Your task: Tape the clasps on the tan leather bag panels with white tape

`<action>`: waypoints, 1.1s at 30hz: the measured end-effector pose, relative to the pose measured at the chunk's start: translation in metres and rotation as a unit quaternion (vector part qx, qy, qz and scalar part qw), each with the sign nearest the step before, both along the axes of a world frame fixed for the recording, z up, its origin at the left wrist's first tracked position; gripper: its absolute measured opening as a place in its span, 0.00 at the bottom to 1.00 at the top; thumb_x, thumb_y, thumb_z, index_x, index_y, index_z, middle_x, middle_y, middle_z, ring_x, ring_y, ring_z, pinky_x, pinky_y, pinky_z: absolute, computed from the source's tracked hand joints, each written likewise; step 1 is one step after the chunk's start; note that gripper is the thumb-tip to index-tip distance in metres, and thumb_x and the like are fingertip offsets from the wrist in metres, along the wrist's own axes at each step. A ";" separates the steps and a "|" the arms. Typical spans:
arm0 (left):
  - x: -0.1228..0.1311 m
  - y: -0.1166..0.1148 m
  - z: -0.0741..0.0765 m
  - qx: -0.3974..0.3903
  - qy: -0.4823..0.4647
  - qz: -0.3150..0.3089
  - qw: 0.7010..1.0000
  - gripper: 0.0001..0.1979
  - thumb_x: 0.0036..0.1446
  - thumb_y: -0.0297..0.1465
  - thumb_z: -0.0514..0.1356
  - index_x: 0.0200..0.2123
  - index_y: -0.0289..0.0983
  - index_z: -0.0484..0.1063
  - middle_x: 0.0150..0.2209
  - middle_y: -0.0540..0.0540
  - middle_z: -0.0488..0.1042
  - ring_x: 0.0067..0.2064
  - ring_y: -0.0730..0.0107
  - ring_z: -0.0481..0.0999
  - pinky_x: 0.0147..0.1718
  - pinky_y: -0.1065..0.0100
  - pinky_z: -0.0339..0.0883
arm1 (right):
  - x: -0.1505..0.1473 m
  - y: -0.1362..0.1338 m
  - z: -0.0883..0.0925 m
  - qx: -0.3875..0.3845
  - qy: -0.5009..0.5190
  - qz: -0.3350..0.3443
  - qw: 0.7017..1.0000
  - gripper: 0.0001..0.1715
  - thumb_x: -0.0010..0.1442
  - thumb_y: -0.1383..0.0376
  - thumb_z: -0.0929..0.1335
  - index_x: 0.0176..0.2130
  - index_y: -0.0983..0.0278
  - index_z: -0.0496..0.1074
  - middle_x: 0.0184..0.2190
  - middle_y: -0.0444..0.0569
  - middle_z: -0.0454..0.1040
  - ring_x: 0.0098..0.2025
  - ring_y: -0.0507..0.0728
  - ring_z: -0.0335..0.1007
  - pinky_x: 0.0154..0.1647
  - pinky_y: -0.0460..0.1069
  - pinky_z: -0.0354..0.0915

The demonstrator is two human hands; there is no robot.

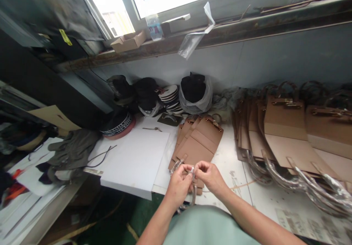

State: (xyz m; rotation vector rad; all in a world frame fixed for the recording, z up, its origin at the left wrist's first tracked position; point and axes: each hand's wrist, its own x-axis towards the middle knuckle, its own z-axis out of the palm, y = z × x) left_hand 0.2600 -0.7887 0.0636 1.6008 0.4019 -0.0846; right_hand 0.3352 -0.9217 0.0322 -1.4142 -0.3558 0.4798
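Hands: left hand point(178, 186) and right hand point(210, 177) were close together, not spread, fingertips pinching a small metal fitting point(191, 170) from both sides.
Things: fitting sat btwn the hands on a shiny wrapped strap point(194, 197), one end hanging below the hands. Exact join hidden by fingers.
Nearby: tan leather panels point(202, 138) lay stacked just past the hands on the tabletop point(228, 160).
Risk: a loose pinch could drop the fitting off the front edge; metal could scuff the leather if the strap swung across it.
Edges: tabletop front edge ran right under the hands, green floor point(147, 210) beyond.
Room: some open tabletop right of the hands, before the row of bag panels point(284, 126); white board point(134, 160) left of the stack.
Rest: more wrapped straps point(302, 184) lay at right, black ribbon roll point(117, 124) far left.
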 end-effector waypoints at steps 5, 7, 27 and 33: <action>0.017 0.004 -0.005 0.020 0.012 0.025 0.999 0.17 0.57 0.41 0.65 0.44 0.34 0.71 0.17 0.56 0.66 0.17 0.78 0.60 0.17 0.76 0.52 | 0.008 0.000 0.000 0.013 0.003 -0.030 0.999 0.12 0.53 0.59 0.70 0.24 0.63 0.69 0.21 0.43 0.69 0.26 0.53 0.63 0.29 0.47 0.60; 0.024 0.007 -0.003 0.028 0.004 0.023 0.999 0.18 0.56 0.40 0.66 0.44 0.34 0.72 0.18 0.55 0.67 0.19 0.77 0.62 0.19 0.75 0.55 | 0.013 0.000 0.001 0.014 -0.005 -0.039 0.999 0.11 0.54 0.59 0.70 0.25 0.62 0.69 0.22 0.43 0.70 0.26 0.54 0.64 0.30 0.48 0.60; 0.079 0.047 0.024 0.299 -0.105 -0.152 0.936 0.08 0.63 0.27 0.54 0.32 0.39 0.71 0.37 0.45 0.74 0.41 0.62 0.74 0.43 0.64 0.63 | 0.081 0.004 0.018 -0.150 -0.326 0.038 0.933 0.03 0.62 0.65 0.71 0.36 0.59 0.78 0.33 0.48 0.74 0.38 0.57 0.71 0.40 0.50 0.64; 0.097 0.062 0.015 0.272 -0.107 -0.212 0.933 0.07 0.60 0.27 0.55 0.30 0.40 0.70 0.36 0.45 0.74 0.41 0.61 0.73 0.41 0.64 0.62 | 0.085 0.010 0.020 -0.237 -0.336 0.056 0.910 0.05 0.55 0.70 0.70 0.33 0.60 0.76 0.30 0.46 0.75 0.34 0.56 0.71 0.39 0.49 0.61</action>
